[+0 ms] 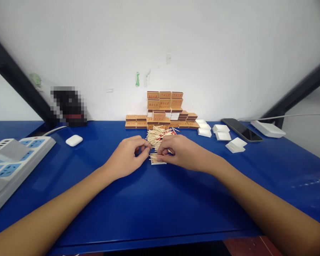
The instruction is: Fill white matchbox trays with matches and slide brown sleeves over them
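A small white matchbox tray [159, 163] lies on the blue table, with matches [154, 158] in it, some sticking past its left end. Over the tray's right part, my right hand [180, 153] has its thumb and fingers closed on matches; its palm side hides part of the tray. My left hand [130, 154] is just left of the tray, thumb and index finger pinched close to the match ends. Whatever may be between those fingertips is too small to make out. Right behind both hands spreads a loose pile of red-tipped matches [157, 137].
Stacked matchboxes [164, 104] stand against the wall behind the pile. Several white trays [222, 132] sit to the right, near a phone [241, 129] and a white box [268, 128]. On the left are a white earbud case [74, 140] and a power strip [18, 163].
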`<state>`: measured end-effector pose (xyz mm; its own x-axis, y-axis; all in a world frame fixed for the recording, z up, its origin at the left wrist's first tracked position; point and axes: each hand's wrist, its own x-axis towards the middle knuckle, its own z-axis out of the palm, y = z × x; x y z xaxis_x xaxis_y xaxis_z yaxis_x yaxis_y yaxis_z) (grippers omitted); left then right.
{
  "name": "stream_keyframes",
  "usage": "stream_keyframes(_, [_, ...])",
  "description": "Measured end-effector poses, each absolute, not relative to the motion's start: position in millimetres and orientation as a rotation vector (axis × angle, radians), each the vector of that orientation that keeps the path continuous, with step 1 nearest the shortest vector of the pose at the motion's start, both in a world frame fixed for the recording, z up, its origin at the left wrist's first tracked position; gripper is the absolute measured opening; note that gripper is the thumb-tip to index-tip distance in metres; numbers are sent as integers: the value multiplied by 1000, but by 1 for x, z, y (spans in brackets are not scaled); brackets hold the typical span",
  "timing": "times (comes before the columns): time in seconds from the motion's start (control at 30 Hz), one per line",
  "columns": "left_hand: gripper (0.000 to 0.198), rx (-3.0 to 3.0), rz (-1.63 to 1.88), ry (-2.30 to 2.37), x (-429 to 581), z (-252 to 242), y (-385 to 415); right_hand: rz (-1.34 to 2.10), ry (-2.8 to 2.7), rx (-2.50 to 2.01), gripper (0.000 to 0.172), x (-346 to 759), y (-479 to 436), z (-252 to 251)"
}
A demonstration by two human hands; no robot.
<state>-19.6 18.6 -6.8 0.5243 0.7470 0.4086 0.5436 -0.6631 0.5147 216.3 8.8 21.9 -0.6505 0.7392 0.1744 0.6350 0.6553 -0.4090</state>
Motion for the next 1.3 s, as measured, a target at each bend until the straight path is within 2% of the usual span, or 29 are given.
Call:
stream_keyframes(0.47, [5, 2455, 665, 1065, -22, 4, 14, 564, -2566, -1073, 9, 225, 12, 22])
stream_keyframes(1.3, [13, 2453, 726, 1003, -21, -3, 18, 511, -2527, -1088, 12, 219, 8, 27])
